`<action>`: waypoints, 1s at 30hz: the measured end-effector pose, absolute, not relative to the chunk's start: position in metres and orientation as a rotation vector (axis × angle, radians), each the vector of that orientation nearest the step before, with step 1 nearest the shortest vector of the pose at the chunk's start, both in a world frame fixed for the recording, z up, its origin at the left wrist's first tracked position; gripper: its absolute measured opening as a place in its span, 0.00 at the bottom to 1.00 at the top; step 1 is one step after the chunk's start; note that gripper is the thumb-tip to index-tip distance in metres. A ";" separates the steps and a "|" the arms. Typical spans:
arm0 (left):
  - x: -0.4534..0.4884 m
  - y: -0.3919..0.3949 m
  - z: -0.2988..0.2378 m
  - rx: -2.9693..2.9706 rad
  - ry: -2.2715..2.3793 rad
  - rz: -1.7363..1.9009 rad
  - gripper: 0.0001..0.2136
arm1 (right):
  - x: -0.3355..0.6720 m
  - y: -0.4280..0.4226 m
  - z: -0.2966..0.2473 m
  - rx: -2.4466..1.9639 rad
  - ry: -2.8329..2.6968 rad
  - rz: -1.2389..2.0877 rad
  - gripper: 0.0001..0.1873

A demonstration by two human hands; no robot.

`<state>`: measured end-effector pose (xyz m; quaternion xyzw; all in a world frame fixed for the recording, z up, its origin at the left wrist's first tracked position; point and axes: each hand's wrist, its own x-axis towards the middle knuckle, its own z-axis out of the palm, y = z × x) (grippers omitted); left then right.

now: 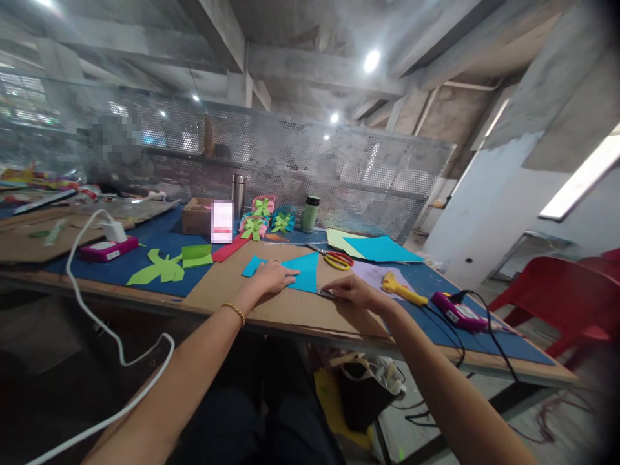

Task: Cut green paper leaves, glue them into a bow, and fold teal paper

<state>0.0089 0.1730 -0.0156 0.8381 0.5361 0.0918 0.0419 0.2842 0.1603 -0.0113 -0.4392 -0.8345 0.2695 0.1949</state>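
Note:
A sheet of bright blue paper (pixel 307 270) with a slanted edge lies on the brown cardboard (pixel 232 290) in front of me. My left hand (pixel 272 276) rests on this sheet, fingers stretched out and pressing it down. Beyond that hand's knuckles, another blue piece (pixel 251 266) shows. At the sheet's lower right corner is my right hand (pixel 349 289), its fingers closed over a small thin greyish thing that I cannot make out. Scissors (pixel 338 259) with red and yellow handles lie just beyond it. A yellow glue gun (pixel 405 288) sits to its right on lilac paper (pixel 371 274).
Green paper cut-outs (pixel 159 268) lie left. Small ribboned baskets (pixel 254 226), a phone (pixel 222 221), a steel flask (pixel 238 194) and a green bottle (pixel 310 214) stand behind. Purple power strips (pixel 109 248) with cords flank the work. More blue paper (pixel 385 248) lies back right.

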 end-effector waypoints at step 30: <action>0.005 0.178 -0.011 2.607 1.632 0.080 0.23 | 0.276 0.152 -0.012 -1.219 -2.241 0.798 0.21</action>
